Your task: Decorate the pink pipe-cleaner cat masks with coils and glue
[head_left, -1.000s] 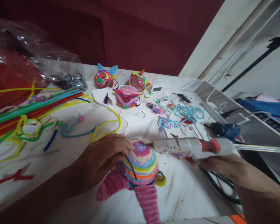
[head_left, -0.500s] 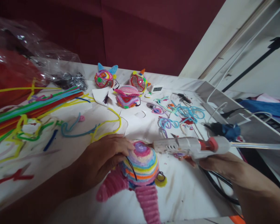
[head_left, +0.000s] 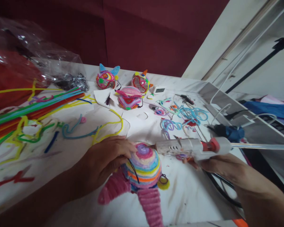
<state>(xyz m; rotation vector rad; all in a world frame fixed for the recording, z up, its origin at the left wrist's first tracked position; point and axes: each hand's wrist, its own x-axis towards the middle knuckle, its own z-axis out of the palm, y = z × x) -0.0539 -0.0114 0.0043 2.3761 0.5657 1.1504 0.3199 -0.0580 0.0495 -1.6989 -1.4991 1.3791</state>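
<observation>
A round ornament (head_left: pixel 143 171) wound in striped pipe cleaners rests low in the middle, two pink horns pointing toward me and a purple spiral on top. My left hand (head_left: pixel 113 153) grips its upper left side, fingers pressed near the spiral. A thin dark cord loop lies across the stripes, and a yellow disc shows at the right. My right hand (head_left: pixel 217 165) is wrapped around the handle of a white hot glue gun (head_left: pixel 186 147), a clear glue stick (head_left: pixel 262 146) in its back. The nozzle tip is at the spiral's right edge; whether it touches I cannot tell.
Pipe cleaners (head_left: pixel 35 105) in several colours lie at the left, near a clear plastic bag (head_left: pixel 59 67). Finished ornaments (head_left: pixel 130 97) stand at the back beside a small white digital display (head_left: pixel 159 90). Blue pipe cleaner scraps (head_left: pixel 191 112) and a low partition (head_left: pixel 262 119) are at the right.
The back of the glue gun has shifted very slightly left with my right hand. My left hand and the striped ornament look unmoved.
</observation>
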